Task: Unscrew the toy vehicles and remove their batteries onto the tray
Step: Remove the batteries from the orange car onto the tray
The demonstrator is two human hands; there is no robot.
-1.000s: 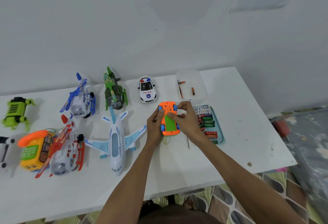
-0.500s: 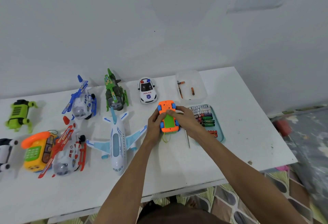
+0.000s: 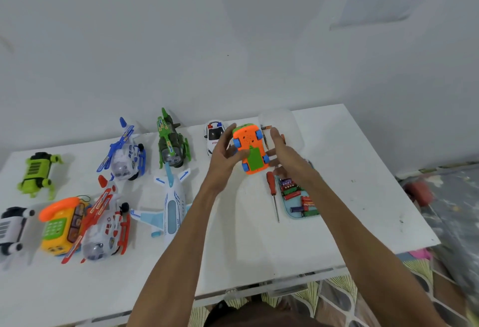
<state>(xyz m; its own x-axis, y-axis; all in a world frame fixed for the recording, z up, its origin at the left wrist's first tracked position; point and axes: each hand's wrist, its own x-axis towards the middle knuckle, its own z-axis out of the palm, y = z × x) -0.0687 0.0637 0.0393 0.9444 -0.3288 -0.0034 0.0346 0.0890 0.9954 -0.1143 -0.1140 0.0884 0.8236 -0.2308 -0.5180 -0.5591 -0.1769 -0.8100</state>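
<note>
- I see the orange toy car point(image 3: 248, 149) lifted off the white table point(image 3: 337, 197), between the two hands at the far middle, its underside turned toward me with the green battery cover and blue wheels showing
- The left hand point(image 3: 223, 155) grips the car's left side, fingers curled behind it and the thumb across the underside
- The right hand point(image 3: 287, 160) is at the car's right side with its fingers fairly straight, the tips touching the near right corner and the thumb standing clear; motion blur keeps me from reading more
- The red-handled screwdriver point(image 3: 270, 184) lies on the table just near of the car, its tip pointing toward me
- Just right of it is the light blue tray point(image 3: 290, 214) with a heap of batteries point(image 3: 293, 189), partly under the right wrist
- A police car point(image 3: 213, 133) sits behind the left hand
- To the left I count a green helicopter point(image 3: 172, 145), a blue helicopter point(image 3: 127, 155), a white airplane point(image 3: 172, 205) and a red helicopter point(image 3: 103, 220)
</note>
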